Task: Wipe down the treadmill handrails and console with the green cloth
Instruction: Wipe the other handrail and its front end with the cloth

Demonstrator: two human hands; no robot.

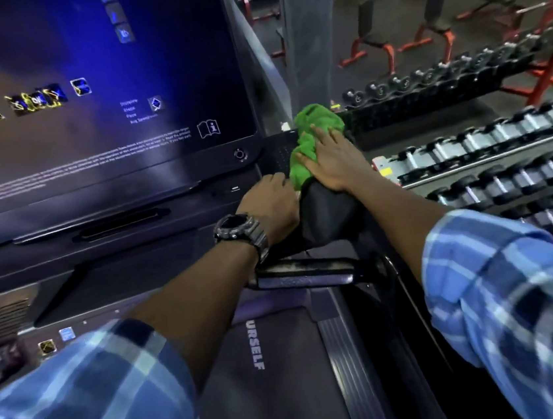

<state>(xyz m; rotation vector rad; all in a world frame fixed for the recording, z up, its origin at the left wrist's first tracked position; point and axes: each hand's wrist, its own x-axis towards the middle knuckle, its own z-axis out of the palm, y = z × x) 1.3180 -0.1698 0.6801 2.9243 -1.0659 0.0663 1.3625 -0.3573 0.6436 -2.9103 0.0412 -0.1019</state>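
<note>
Because the green cloth [315, 142] looks soft and light, the right hand [335, 161] presses it flat-fingered at 1 o'clock; the left hand [273, 206] curls around the handrail [324, 214].

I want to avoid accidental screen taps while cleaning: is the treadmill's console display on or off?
On. The console display glows blue, with lit icons and white text across it. The green cloth is off the screen, on the right handrail.

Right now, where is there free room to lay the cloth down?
The flat dark ledge under the screen, left of the left hand, is bare. The right corner is crowded: both hands and the green cloth.
</note>
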